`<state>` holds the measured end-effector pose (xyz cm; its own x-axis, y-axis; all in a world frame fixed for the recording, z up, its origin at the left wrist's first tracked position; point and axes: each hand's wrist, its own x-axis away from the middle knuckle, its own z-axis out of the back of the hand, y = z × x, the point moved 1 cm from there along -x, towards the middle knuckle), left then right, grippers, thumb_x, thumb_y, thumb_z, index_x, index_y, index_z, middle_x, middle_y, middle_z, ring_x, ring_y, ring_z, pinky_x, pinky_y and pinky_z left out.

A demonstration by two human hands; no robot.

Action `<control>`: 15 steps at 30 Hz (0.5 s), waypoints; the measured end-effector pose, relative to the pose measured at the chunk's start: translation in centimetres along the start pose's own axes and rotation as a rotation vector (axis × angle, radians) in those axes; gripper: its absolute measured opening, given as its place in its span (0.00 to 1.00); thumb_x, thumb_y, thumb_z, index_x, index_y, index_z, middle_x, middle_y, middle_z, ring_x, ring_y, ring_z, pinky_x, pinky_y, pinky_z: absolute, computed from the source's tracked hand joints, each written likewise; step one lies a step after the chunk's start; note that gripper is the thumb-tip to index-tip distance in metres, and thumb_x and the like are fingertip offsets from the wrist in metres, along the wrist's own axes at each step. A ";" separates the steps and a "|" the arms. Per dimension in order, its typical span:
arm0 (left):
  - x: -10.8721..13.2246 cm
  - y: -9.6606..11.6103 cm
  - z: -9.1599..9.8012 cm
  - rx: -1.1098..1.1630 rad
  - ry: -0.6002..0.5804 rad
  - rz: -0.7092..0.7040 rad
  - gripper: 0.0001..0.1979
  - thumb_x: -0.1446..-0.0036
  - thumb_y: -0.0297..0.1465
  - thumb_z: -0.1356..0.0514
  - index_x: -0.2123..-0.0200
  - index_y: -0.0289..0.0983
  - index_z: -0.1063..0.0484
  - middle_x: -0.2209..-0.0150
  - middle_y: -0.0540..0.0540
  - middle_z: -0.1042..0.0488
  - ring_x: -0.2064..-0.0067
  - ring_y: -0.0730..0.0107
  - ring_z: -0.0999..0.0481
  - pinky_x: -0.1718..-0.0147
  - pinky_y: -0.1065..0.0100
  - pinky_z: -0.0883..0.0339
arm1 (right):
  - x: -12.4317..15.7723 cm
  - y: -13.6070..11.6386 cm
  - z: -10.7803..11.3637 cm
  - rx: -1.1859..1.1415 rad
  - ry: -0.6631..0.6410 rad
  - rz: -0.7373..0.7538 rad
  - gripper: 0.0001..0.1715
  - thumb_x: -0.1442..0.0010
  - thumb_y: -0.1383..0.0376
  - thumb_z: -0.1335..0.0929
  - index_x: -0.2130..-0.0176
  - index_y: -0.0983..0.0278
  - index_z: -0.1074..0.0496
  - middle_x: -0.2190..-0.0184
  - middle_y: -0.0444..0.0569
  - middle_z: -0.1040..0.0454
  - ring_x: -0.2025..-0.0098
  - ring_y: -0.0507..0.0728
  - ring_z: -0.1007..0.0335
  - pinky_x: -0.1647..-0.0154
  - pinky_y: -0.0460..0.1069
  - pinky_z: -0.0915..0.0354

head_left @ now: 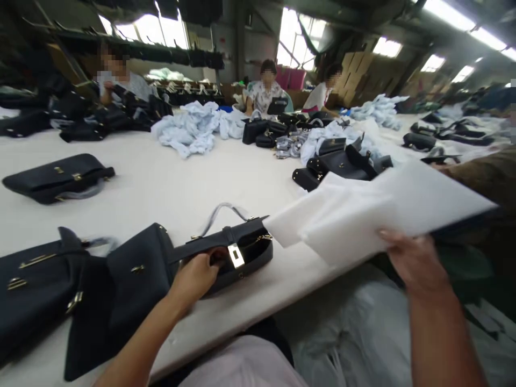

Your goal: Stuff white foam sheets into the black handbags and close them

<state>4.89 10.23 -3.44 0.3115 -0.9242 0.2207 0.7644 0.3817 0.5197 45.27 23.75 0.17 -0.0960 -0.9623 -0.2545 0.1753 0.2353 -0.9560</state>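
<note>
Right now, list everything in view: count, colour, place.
Table: one, white, spanning the view.
Open handbag: one, dark, centre table edge.
Near handbags: several, dark, left.
Farther handbags: many, dark, far side.
Crumpled wrapping: several heaps, pale blue, far side.
Sheets: multiple, white, right of centre.
Sheeting: count unclear, pale, below table.
People: at least three, pale tops, beyond table.
Boxes: several, brown, background.
Windows: several, white, background.
Lights: several, white, overhead.
Left hand: one, bare, at open handbag.
Right hand: one, bare, gripping sheets.

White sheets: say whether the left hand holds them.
No: the right hand holds the white sheets; the left hand is at a bag.
</note>
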 end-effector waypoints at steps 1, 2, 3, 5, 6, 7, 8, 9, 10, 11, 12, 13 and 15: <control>0.2 -0.3 0.2 0.028 0.009 -0.022 0.14 0.47 0.29 0.45 0.58 0.43 0.25 0.55 0.46 0.22 0.50 0.54 0.25 0.52 0.64 0.36 | -2.6 -0.6 -2.4 -0.089 -0.027 -0.001 0.30 0.52 0.61 0.27 0.49 0.58 0.30 0.53 0.50 0.24 0.45 0.63 0.32 0.40 0.60 0.37; 0.5 -0.7 0.4 0.054 0.025 -0.042 0.13 0.47 0.29 0.45 0.59 0.43 0.25 0.55 0.46 0.22 0.50 0.54 0.25 0.52 0.64 0.36 | -5.0 -1.0 -4.5 -0.154 -0.056 -0.025 0.31 0.55 0.64 0.26 0.50 0.60 0.29 0.54 0.49 0.24 0.46 0.63 0.31 0.41 0.59 0.36; 0.8 -1.1 0.6 0.079 0.046 -0.060 0.12 0.47 0.29 0.45 0.61 0.43 0.24 0.56 0.46 0.22 0.50 0.54 0.25 0.52 0.64 0.35 | -7.2 -1.3 -6.4 -0.193 -0.100 -0.058 0.32 0.57 0.66 0.26 0.51 0.62 0.29 0.55 0.48 0.23 0.48 0.63 0.30 0.43 0.58 0.34; 1.3 -2.4 1.0 0.121 0.076 -0.058 0.11 0.47 0.30 0.46 0.65 0.43 0.24 0.60 0.46 0.20 0.53 0.54 0.24 0.54 0.63 0.33 | -11.0 -1.4 -9.4 -0.213 -0.234 -0.156 0.29 0.58 0.66 0.26 0.54 0.64 0.29 0.58 0.47 0.22 0.51 0.62 0.28 0.49 0.55 0.30; 1.5 -3.2 1.2 0.143 0.084 -0.042 0.11 0.47 0.31 0.47 0.67 0.43 0.24 0.64 0.45 0.20 0.56 0.53 0.22 0.57 0.64 0.31 | -12.5 -1.2 -10.4 -0.209 -0.305 -0.203 0.27 0.57 0.66 0.27 0.55 0.64 0.28 0.59 0.47 0.21 0.52 0.62 0.27 0.51 0.54 0.29; 1.8 -4.0 1.3 0.168 0.098 -0.025 0.11 0.48 0.30 0.47 0.68 0.44 0.24 0.66 0.46 0.20 0.59 0.54 0.22 0.60 0.64 0.30 | -13.9 -0.9 -11.3 -0.202 -0.364 -0.241 0.25 0.57 0.66 0.28 0.56 0.65 0.28 0.60 0.47 0.21 0.53 0.61 0.26 0.54 0.53 0.28; 2.1 -4.9 1.4 0.191 0.116 -0.020 0.11 0.49 0.30 0.46 0.69 0.44 0.23 0.67 0.46 0.20 0.61 0.54 0.21 0.62 0.65 0.30 | -15.2 -0.6 -12.0 -0.197 -0.409 -0.276 0.23 0.56 0.66 0.29 0.57 0.65 0.28 0.61 0.47 0.21 0.54 0.61 0.26 0.56 0.52 0.27; 2.4 -5.7 1.4 0.212 0.141 -0.030 0.10 0.49 0.31 0.45 0.68 0.44 0.23 0.67 0.47 0.20 0.61 0.55 0.21 0.63 0.65 0.29 | -16.4 -0.2 -12.5 -0.190 -0.431 -0.299 0.22 0.56 0.66 0.30 0.57 0.65 0.28 0.62 0.46 0.21 0.56 0.60 0.25 0.58 0.52 0.27; 2.7 -6.5 1.4 0.228 0.171 -0.051 0.10 0.49 0.31 0.44 0.67 0.45 0.23 0.67 0.47 0.20 0.61 0.55 0.21 0.63 0.66 0.29 | -17.5 0.3 -13.0 -0.182 -0.433 -0.307 0.22 0.55 0.65 0.31 0.57 0.64 0.29 0.64 0.46 0.21 0.57 0.60 0.25 0.60 0.52 0.27; 3.0 -7.1 1.3 0.238 0.193 -0.084 0.10 0.49 0.32 0.44 0.66 0.46 0.23 0.66 0.48 0.20 0.61 0.56 0.21 0.62 0.67 0.28 | -18.4 0.8 -13.5 -0.172 -0.430 -0.312 0.21 0.53 0.65 0.32 0.57 0.64 0.29 0.65 0.46 0.21 0.59 0.60 0.24 0.61 0.52 0.27; 3.3 -7.5 1.2 0.243 0.198 -0.115 0.10 0.48 0.33 0.43 0.66 0.47 0.22 0.66 0.48 0.20 0.61 0.57 0.21 0.63 0.67 0.28 | -19.2 1.5 -14.1 -0.160 -0.432 -0.322 0.21 0.52 0.64 0.33 0.57 0.64 0.30 0.66 0.46 0.21 0.60 0.59 0.24 0.62 0.52 0.26; 3.5 -7.8 1.0 0.244 0.181 -0.135 0.10 0.47 0.34 0.43 0.66 0.48 0.22 0.68 0.49 0.20 0.63 0.57 0.21 0.64 0.67 0.27 | -19.7 2.2 -14.7 -0.142 -0.440 -0.337 0.20 0.52 0.63 0.33 0.57 0.64 0.30 0.67 0.46 0.21 0.61 0.59 0.24 0.63 0.52 0.26; 3.5 -7.6 0.4 0.239 0.108 -0.158 0.11 0.46 0.36 0.44 0.68 0.51 0.21 0.69 0.49 0.20 0.64 0.57 0.20 0.65 0.67 0.26 | -20.1 4.0 -16.5 -0.087 -0.479 -0.375 0.20 0.52 0.63 0.32 0.58 0.65 0.30 0.68 0.48 0.21 0.63 0.60 0.24 0.64 0.53 0.26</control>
<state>-0.08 4.06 -6.28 0.2669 -0.9629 0.0392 0.6575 0.2117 0.7231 31.70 46.28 -1.00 0.3188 -0.9312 0.1766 0.1328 -0.1406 -0.9811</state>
